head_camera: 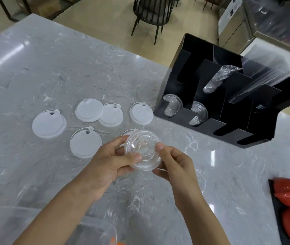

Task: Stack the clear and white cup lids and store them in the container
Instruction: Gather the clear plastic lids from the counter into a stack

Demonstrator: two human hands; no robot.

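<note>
Right now I count five white lids (49, 124) lying in full view on the grey marble counter (34, 68), two of them overlapping, and a sixth half hidden behind the clear lids (143, 150). My left hand (109, 165) and right hand (174, 167) both pinch that clear stack by its ribbed rim, above the counter. One more clear lid (200, 181) lies flat beside my right wrist. A clear container (96, 227) sits at the near edge.
</note>
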